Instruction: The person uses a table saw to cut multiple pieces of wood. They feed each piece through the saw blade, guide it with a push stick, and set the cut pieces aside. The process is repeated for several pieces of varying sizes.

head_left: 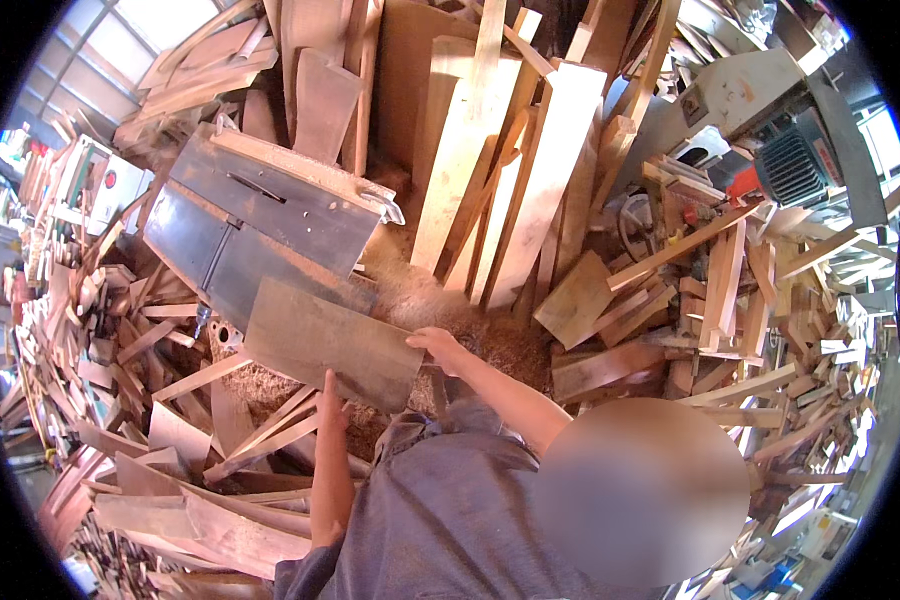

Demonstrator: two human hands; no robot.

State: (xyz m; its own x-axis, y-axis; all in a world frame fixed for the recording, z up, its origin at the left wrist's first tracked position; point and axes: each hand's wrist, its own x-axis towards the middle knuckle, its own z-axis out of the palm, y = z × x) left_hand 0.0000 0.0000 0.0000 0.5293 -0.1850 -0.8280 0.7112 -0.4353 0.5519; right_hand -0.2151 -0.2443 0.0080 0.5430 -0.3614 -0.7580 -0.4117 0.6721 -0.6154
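Sawdust is hemmed in, as if in a hollow, between a dark metal machine table and a row of leaning planks; it is spread in loose brown drifts, with more of it lodged under the near side of the table. At the lower right rim, a small blue object is shown too small to be identified as a bin or anything else.

A flat rectangular wooden board is held over the near corner of the table; whether it is rested on the metal or kept just above it cannot be told. Its face is dull grey-brown, faintly streaked and darker than the pale planks, its edges are straight, and it is tilted in view, its right end set lower than its left. The board's upper right corner is clamped by the right hand. Its lower edge is met by the left hand, with one digit laid upright against it; how far that hand is closed cannot be told.

The table is crossed by a seam and pierced by a narrow slot, and a long wooden fence is mounted along its far side. Offcuts are heaped at the left.
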